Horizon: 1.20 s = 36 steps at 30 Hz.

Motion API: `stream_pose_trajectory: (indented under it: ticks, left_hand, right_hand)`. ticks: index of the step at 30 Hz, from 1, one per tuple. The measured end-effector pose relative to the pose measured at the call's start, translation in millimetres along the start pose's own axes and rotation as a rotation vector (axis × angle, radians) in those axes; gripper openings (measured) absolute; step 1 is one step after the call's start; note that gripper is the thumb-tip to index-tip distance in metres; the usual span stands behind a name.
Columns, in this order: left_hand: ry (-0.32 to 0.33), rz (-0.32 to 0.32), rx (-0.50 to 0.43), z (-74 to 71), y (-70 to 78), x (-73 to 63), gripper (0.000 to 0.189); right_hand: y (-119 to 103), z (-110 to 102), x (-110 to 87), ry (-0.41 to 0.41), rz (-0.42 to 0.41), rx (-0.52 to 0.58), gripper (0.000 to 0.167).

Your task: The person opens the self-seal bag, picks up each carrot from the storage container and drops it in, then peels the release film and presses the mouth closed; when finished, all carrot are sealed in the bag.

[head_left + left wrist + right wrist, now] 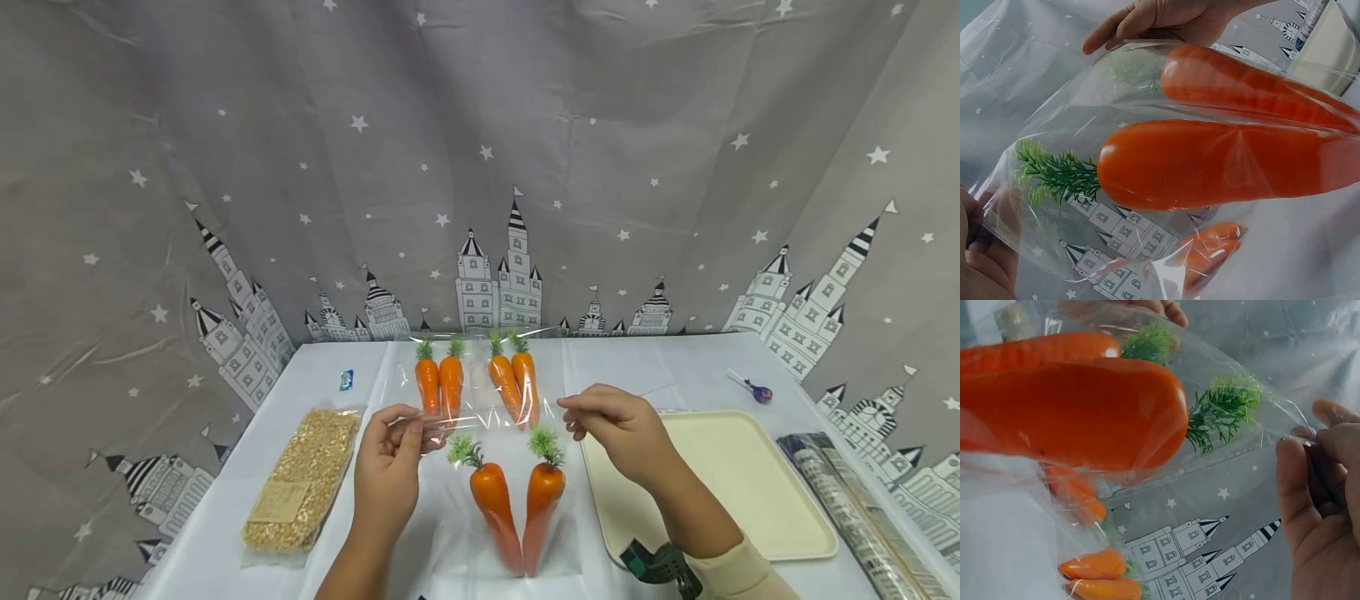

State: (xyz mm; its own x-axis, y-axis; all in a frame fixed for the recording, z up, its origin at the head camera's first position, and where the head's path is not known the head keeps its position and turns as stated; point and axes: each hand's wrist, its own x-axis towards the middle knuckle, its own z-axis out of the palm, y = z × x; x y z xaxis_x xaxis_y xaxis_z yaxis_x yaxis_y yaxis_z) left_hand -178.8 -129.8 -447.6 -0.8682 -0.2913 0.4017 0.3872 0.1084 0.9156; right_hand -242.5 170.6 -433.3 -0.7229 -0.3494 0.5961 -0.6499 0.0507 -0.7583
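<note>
A clear plastic bag [558,546] holds two orange toy carrots with green tops, the left carrot [492,500] and the right carrot [544,492]. Their tips meet at the near end, and the leafy tops point toward the bag's far edge. My left hand [386,467] pinches the left corner of that edge between thumb and fingers. At the opposite corner, the film sits between the thumb and fingertips of my right hand [1325,500]. Beyond the hands lie two more clear bags, a left bag with two carrots [439,379] and a right bag with two carrots [514,383].
To the left lies a packet of yellow kernels [303,475], with a small blue sachet [346,380] behind it. A cream tray [738,492] is under and beyond my right forearm. Farther right are a lollipop [760,393] and a long film-wrapped bundle [862,508]. A grey curtain [480,108] hangs behind.
</note>
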Motion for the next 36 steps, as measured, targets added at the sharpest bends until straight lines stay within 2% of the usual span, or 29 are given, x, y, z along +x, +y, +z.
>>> stream_pose_trajectory:
  ticks: [4,8,13,19,24,27,32,36]
  left_hand:
    - [0.007,-0.001,0.025,-0.1,1.1,-1.1,0.016]
    - [0.022,-0.033,0.070,0.6,2.4,-1.6,0.021]
    - [0.028,-0.043,0.061,1.8,3.0,-2.6,0.025]
    - [0.005,-0.001,-0.002,2.9,1.3,-2.3,0.022]
    - [0.006,-0.023,-0.033,2.8,0.5,-2.4,0.026]
    - [-0.033,-0.013,-0.101,1.5,0.1,-2.3,0.026]
    - [-0.120,0.043,-0.210,-0.6,-0.8,-2.9,0.033]
    - [-0.090,0.019,-0.111,0.7,-0.8,-3.3,0.022]
  right_hand:
    - [4,-3,0.4,-0.033,-0.069,0.076,0.028]
    - [7,-5,0.4,-0.033,-0.085,0.061,0.031]
    - [6,-8,-0.1,-0.053,-0.090,0.003,0.034]
    - [5,-11,-0.4,-0.092,-0.131,-0.073,0.037]
    - [5,-12,-1.0,-0.084,-0.129,-0.114,0.040]
    - [7,-12,-0.9,-0.082,-0.154,-0.138,0.042]
    - [7,-13,-1.4,-0.090,-0.163,-0.127,0.038]
    - [6,-11,-2.4,-0.071,-0.127,-0.122,0.032]
